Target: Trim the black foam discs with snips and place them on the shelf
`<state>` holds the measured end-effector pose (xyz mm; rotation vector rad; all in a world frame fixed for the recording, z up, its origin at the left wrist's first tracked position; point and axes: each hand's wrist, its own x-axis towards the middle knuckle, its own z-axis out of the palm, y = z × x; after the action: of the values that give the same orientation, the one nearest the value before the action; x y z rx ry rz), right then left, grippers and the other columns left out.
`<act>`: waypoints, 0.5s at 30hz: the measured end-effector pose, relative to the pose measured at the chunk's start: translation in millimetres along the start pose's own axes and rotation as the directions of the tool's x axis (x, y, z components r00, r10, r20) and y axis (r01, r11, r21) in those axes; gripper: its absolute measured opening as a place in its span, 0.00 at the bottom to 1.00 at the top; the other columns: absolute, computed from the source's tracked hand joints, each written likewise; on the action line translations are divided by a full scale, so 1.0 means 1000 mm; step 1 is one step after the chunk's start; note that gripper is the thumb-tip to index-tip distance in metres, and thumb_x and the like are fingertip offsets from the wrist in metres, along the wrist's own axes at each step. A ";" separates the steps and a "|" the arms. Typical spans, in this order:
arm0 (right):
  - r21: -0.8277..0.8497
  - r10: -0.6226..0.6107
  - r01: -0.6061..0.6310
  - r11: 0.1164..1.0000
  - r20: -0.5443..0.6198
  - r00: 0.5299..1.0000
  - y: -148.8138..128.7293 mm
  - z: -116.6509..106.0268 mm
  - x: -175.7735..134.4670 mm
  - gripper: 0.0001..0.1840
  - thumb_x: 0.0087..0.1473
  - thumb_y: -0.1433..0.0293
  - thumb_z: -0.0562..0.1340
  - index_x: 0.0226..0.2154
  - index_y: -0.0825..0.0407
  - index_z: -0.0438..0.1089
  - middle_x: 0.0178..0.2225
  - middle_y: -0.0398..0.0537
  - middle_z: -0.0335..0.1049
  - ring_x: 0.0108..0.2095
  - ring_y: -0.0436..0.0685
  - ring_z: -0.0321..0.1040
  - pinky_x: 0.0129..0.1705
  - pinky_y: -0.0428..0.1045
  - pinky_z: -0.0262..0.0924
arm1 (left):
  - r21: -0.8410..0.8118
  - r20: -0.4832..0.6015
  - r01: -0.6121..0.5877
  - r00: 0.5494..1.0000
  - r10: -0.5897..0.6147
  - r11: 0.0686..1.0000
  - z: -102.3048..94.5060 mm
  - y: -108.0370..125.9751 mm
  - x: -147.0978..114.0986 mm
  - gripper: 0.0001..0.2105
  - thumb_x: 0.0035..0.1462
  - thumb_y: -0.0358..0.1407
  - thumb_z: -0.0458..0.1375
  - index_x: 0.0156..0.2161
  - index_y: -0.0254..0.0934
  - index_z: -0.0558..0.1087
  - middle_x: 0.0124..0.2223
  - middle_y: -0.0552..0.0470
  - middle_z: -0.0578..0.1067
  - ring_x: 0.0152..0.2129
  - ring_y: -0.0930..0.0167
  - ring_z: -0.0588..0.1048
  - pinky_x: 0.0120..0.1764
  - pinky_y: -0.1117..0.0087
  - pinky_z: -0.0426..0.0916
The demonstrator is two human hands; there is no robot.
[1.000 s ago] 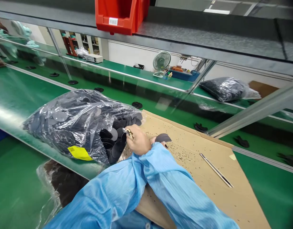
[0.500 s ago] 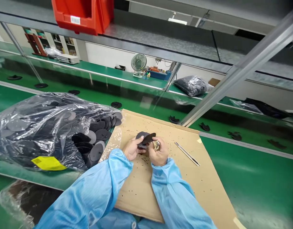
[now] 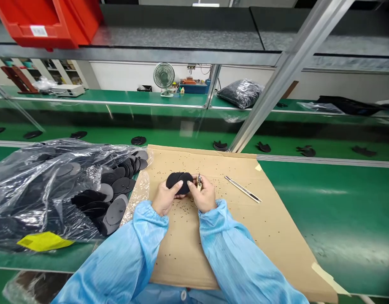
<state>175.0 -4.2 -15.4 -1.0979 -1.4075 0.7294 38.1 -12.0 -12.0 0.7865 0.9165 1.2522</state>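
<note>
Over the cardboard sheet (image 3: pixel 232 245), my left hand (image 3: pixel 164 196) pinches a pair of overlapping black discs (image 3: pixel 178 182) by their left side, thumb on top. My right hand (image 3: pixel 204 195) has its thumb on the right edge of the same discs. Tucked in its fingers is a small cutter-like tool (image 3: pixel 199 182) with a metal head and cream handle; its exact kind is hard to make out. The discs' undersides are hidden. Tiny dark bits are scattered over the cardboard around both hands. To the right lies a slim white-and-black utility knife (image 3: pixel 243 189).
At left, a clear plastic bag (image 3: pixel 49 181) spills many black discs (image 3: pixel 120 185), with a yellow label (image 3: pixel 44 241) on it. Black parts (image 3: pixel 138 140) stand spaced along the green strip behind. A slanted metal post (image 3: pixel 270 93) and a shelf with a red bin (image 3: pixel 49 25) rise ahead.
The discs have turned from tilted and partly edge-on to facing up, lying side by side in overlap. My right thumb now rests on them. The camera view has levelled and shifted.
</note>
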 end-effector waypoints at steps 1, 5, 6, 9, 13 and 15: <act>-0.004 0.007 -0.007 1.000 0.001 1.000 0.000 -0.001 0.000 0.10 0.51 0.65 0.62 0.36 0.52 0.69 0.28 0.45 0.70 0.29 0.54 0.66 0.34 0.49 0.63 | 0.021 0.008 -0.009 1.000 0.009 1.000 0.000 -0.001 -0.001 0.23 0.43 0.42 0.68 0.43 0.30 0.72 0.38 0.44 0.75 0.31 0.68 0.74 0.29 0.70 0.72; -0.037 0.023 -0.022 0.999 0.018 1.000 0.000 -0.003 0.000 0.12 0.50 0.64 0.62 0.37 0.52 0.69 0.30 0.45 0.69 0.31 0.54 0.66 0.36 0.49 0.63 | 0.083 0.028 -0.064 0.998 0.062 0.995 -0.001 -0.004 -0.001 0.22 0.44 0.41 0.67 0.44 0.31 0.72 0.39 0.44 0.75 0.31 0.68 0.74 0.29 0.70 0.73; -0.050 0.031 -0.030 0.998 0.026 0.999 0.000 -0.004 0.000 0.12 0.50 0.63 0.62 0.37 0.52 0.69 0.30 0.45 0.69 0.31 0.55 0.66 0.36 0.50 0.62 | 0.084 0.033 -0.070 0.997 0.067 0.994 -0.002 -0.005 0.000 0.22 0.44 0.41 0.67 0.44 0.32 0.72 0.39 0.45 0.75 0.31 0.69 0.74 0.29 0.70 0.72; -0.027 0.082 -0.080 0.996 0.050 0.995 0.000 -0.005 0.002 0.13 0.49 0.61 0.63 0.36 0.52 0.70 0.31 0.46 0.70 0.31 0.55 0.66 0.37 0.50 0.62 | 0.047 0.049 -0.056 0.997 0.054 0.997 -0.003 -0.005 0.000 0.22 0.44 0.40 0.67 0.44 0.32 0.72 0.39 0.45 0.75 0.31 0.68 0.74 0.31 0.69 0.73; 0.168 0.181 -0.203 0.965 0.141 0.973 -0.002 -0.007 0.005 0.17 0.44 0.59 0.67 0.34 0.53 0.69 0.30 0.46 0.70 0.31 0.55 0.66 0.37 0.50 0.63 | -0.030 0.055 -0.014 0.998 0.016 0.999 -0.004 -0.003 -0.001 0.21 0.42 0.38 0.69 0.42 0.32 0.72 0.40 0.45 0.75 0.33 0.67 0.75 0.34 0.67 0.72; 0.258 0.229 -0.270 0.928 0.180 0.957 -0.004 -0.007 0.006 0.19 0.40 0.59 0.69 0.33 0.53 0.69 0.30 0.45 0.70 0.31 0.54 0.66 0.37 0.49 0.63 | -0.077 0.070 -0.016 0.997 0.022 0.997 -0.004 -0.002 -0.002 0.21 0.41 0.36 0.69 0.41 0.32 0.73 0.40 0.45 0.76 0.35 0.66 0.75 0.39 0.64 0.71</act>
<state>181.6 -1.7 -8.7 -1.0242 -1.2489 1.1787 35.3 -13.9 -15.0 0.7759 0.8009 1.2608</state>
